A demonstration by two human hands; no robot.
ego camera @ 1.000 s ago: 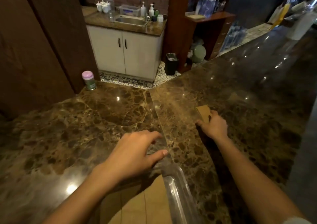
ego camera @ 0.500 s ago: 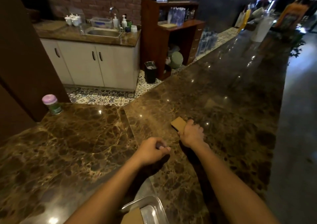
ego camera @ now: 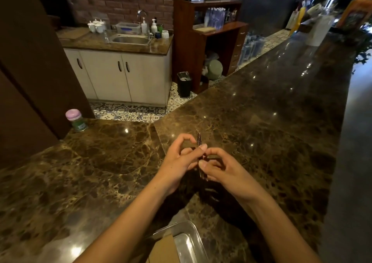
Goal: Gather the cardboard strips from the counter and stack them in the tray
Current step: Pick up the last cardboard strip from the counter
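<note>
Both hands meet above the brown marble counter (ego camera: 261, 142) and hold thin cardboard strips (ego camera: 198, 139) on edge, so only their corrugated edges show. My left hand (ego camera: 179, 160) pinches them from the left with thumb and fingers. From the right, my right hand (ego camera: 219, 169) pinches the same strips lower down. A shiny metal tray (ego camera: 189, 240) lies at the bottom edge near me, with a flat cardboard piece (ego camera: 165, 250) in it, partly hidden by my left forearm.
A small green jar with a pink lid (ego camera: 76, 120) stands at the counter's far left by a dark wooden panel. Beyond the counter are a sink cabinet (ego camera: 120, 75), a black bin (ego camera: 184, 83) and a wooden shelf (ego camera: 209, 41).
My right hand lifted the cardboard off the counter and brought it in. My left hand left the tray rim and joined it. The strips now stand on edge between both hands.
</note>
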